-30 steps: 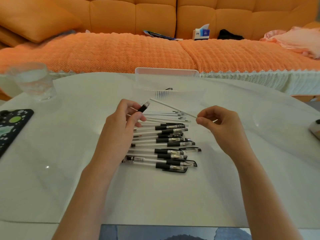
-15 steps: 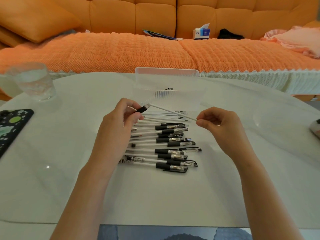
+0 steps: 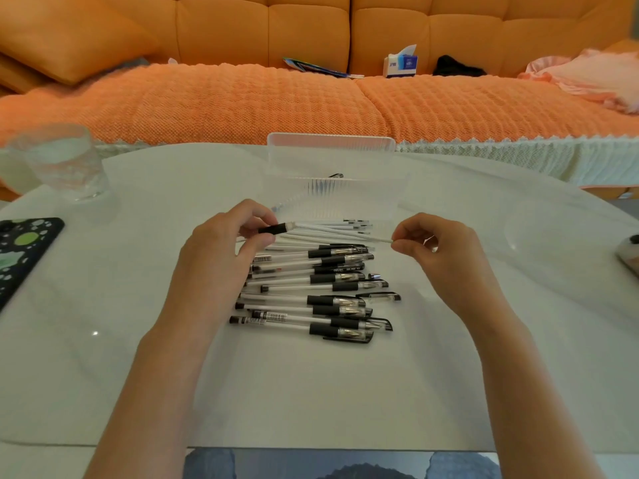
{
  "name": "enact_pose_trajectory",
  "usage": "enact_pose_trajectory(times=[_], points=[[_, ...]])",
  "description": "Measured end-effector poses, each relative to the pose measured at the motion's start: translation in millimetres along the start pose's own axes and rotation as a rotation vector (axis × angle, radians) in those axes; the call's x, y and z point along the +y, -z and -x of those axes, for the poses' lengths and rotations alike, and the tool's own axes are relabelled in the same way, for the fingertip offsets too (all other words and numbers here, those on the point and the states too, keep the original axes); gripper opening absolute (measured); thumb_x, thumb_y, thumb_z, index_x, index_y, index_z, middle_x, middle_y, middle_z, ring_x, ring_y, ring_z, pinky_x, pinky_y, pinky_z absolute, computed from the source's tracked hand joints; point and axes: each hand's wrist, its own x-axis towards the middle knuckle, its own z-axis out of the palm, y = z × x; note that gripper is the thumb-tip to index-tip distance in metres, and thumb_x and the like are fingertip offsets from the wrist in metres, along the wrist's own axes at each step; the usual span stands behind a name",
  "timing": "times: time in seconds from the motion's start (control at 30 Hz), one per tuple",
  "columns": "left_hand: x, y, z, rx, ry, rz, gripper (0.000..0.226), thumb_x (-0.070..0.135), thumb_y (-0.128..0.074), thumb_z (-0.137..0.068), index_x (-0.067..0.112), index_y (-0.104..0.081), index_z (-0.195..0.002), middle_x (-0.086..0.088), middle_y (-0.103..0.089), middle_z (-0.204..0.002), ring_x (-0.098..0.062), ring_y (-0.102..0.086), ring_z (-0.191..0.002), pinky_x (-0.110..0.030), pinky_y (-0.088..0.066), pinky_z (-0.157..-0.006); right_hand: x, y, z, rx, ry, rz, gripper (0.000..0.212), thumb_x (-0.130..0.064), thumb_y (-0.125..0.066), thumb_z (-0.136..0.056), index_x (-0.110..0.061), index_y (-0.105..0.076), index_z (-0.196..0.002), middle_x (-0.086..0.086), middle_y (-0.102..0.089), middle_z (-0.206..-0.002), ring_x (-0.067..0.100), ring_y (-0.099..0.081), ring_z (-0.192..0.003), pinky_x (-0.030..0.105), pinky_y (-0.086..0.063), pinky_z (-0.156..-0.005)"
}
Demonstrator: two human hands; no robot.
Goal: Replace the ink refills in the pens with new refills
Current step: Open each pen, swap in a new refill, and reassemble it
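Observation:
My left hand (image 3: 221, 250) grips a pen barrel by its black grip section (image 3: 273, 229), held just above the table. A thin white refill (image 3: 342, 234) runs from the barrel's open end to my right hand (image 3: 439, 250), which pinches the refill's far end. Below both hands lies a pile of clear pens with black grips (image 3: 321, 292), some capped. Several loose white refills (image 3: 349, 225) lie just beyond the pile, in front of a clear ribbed plastic box (image 3: 332, 167).
A glass of water (image 3: 62, 160) stands at the far left. A black phone case with green dots (image 3: 20, 247) lies at the left edge. A small object (image 3: 629, 252) sits at the right edge. An orange sofa (image 3: 311, 91) runs behind the table.
Both hands have lowered toward the table and the refill has levelled out; its left end now meets the barrel's opening in my left hand.

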Motion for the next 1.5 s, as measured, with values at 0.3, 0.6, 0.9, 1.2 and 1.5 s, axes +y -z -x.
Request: enact_pose_trajectory(times=[0.3,0.6,0.9,1.2,1.5], points=[[15,-15,7,-0.236,-0.012,0.005,0.015,0.03,-0.063,-0.088,0.043,-0.063,-0.094,0.021,-0.065,-0.095,0.005,-0.059,-0.098,-0.025,-0.044,-0.086,-15,-16,4,-0.108,0.085,-0.028,0.013,-0.009,-0.068,-0.081,-0.021,-0.067,-0.076,-0.004,-0.067,-0.078,0.004,-0.054,-0.072,0.01,-0.038,-0.064],[20,-23,9,-0.272,-0.091,-0.027,0.02,0.036,-0.062,-0.087,0.043,-0.062,-0.105,0.021,-0.062,-0.097,-0.001,-0.057,-0.085,-0.03,-0.052,-0.081,-24,-15,5,-0.165,0.014,-0.291,0.012,-0.007,-0.068,-0.083,-0.015,-0.075,-0.088,-0.002,-0.072,-0.078,0.002,-0.063,-0.065,0.015,-0.051,-0.07],[26,-27,11,-0.207,-0.145,-0.095,0.01,0.047,-0.057,-0.086,0.047,-0.059,-0.096,0.019,-0.065,-0.082,-0.002,-0.057,-0.07,-0.012,-0.036,-0.06,-25,-18,5,-0.186,0.004,-0.415,0.01,-0.008,-0.07,-0.081,-0.012,-0.072,-0.09,0.002,-0.072,-0.075,0.009,-0.063,-0.064,0.019,-0.052,-0.066],[28,-28,10,-0.214,-0.133,-0.153,0.002,0.046,-0.052,-0.089,0.047,-0.052,-0.088,0.021,-0.065,-0.079,-0.001,-0.054,-0.064,-0.014,-0.032,-0.055,-23,-16,5,-0.236,0.016,-0.248,0.007,-0.018,-0.067,-0.085,-0.018,-0.073,-0.082,-0.003,-0.072,-0.072,0.002,-0.058,-0.061,0.023,-0.049,-0.061],[18,-25,8,-0.203,-0.068,-0.115,0.003,0.044,-0.054,-0.088,0.043,-0.057,-0.088,0.02,-0.064,-0.083,-0.001,-0.056,-0.07,-0.018,-0.036,-0.057,12,13,0,0.002,-0.054,0.199,0.011,-0.016,-0.069,-0.081,-0.028,-0.07,-0.081,-0.017,-0.061,-0.076,0.005,-0.044,-0.075,0.018,-0.035,-0.064]])
